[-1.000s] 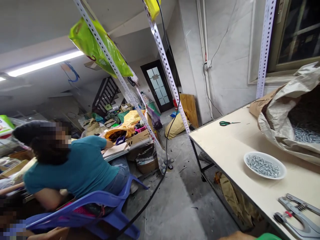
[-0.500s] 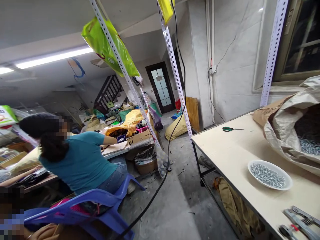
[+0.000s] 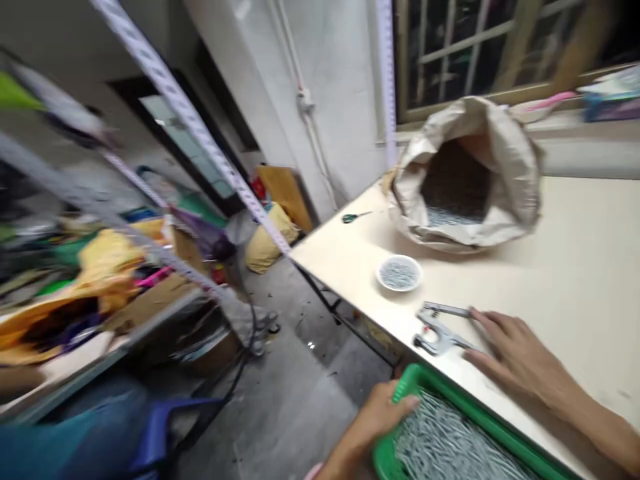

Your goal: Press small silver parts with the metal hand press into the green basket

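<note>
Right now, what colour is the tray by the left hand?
Green. The tray shows best in the head view, its corner held by the left hand.

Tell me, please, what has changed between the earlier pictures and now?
The view swung right and down over the table. Both hands came into view: the left hand grips the rim of a green tray of small metal pieces, and the right hand rests, fingers spread, on the metal hand tool. The white bowl, paper sack and scissors lie on the table as before.
</note>
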Demonstrator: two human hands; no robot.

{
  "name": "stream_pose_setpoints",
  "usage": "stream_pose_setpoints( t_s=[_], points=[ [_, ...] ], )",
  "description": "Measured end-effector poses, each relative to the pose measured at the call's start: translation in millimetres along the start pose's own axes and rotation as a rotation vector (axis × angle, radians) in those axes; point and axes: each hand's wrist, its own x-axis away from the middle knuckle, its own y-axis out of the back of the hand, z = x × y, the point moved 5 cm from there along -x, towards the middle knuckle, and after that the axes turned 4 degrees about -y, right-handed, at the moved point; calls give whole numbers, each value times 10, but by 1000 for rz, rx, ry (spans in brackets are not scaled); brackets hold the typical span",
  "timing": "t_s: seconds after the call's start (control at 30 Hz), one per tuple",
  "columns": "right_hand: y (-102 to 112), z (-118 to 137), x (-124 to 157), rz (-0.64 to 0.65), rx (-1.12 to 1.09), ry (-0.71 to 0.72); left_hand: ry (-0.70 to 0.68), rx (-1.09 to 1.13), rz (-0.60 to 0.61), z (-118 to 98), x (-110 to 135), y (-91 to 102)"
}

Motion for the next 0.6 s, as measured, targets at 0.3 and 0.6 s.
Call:
stream_pose_setpoints(
  t_s=[0.3,0.6],
  points=[
    [75,-27,-21,134,-14,-58,-341,-463,-524,-876,56,482],
    [119,40,79,114,-31,53,-167,-889,-335,-1400,-615,440]
  ],
)
